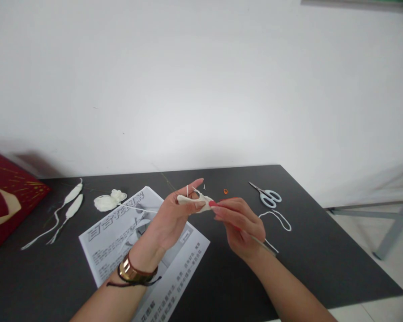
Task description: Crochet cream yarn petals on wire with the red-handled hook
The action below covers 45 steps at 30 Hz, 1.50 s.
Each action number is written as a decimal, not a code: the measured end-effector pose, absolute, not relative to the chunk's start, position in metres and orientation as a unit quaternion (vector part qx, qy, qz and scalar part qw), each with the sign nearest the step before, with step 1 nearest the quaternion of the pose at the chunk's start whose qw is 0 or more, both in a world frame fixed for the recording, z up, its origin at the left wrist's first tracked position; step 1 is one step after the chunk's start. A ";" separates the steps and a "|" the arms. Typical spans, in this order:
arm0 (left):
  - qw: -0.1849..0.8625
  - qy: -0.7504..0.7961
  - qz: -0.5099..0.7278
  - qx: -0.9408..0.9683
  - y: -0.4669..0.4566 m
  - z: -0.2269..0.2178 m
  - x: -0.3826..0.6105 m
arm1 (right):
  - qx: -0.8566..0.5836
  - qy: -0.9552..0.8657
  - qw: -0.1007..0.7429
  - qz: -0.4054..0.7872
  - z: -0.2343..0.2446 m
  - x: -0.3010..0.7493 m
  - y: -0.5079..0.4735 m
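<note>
My left hand (176,213) pinches a small cream crocheted piece (195,202) above the black table (322,250), with white yarn looped over its raised index finger. My right hand (240,221) is closed on a crochet hook (262,243) with a red grip, its tip meeting the piece. A gold bracelet and dark cord sit on my left wrist. Under the hands lies a printed instruction sheet (121,241).
Two finished cream petals (70,203) with yarn tails and a small cream flower part (109,200) lie at the left. Light-blue scissors (267,195), an orange stitch marker (225,191) and a loose yarn strand (278,219) lie at the right. A red box (6,201) stands far left.
</note>
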<state>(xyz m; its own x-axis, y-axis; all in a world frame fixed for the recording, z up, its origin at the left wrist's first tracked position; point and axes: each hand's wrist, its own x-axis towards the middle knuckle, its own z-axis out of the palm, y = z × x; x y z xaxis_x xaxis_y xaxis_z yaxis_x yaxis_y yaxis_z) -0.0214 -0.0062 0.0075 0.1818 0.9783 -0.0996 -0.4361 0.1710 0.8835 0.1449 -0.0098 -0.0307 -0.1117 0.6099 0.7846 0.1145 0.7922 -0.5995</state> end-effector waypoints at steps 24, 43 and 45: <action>0.678 0.390 0.345 0.519 -0.019 0.019 -0.034 | -0.178 -0.508 0.580 0.612 -0.008 0.164 0.005; 0.578 0.463 0.289 0.607 -0.017 0.018 -0.034 | -0.235 -0.675 0.552 0.430 0.002 0.181 -0.005; 0.549 0.482 0.282 0.622 -0.016 0.021 -0.033 | -0.247 -0.705 0.541 0.388 0.005 0.180 -0.008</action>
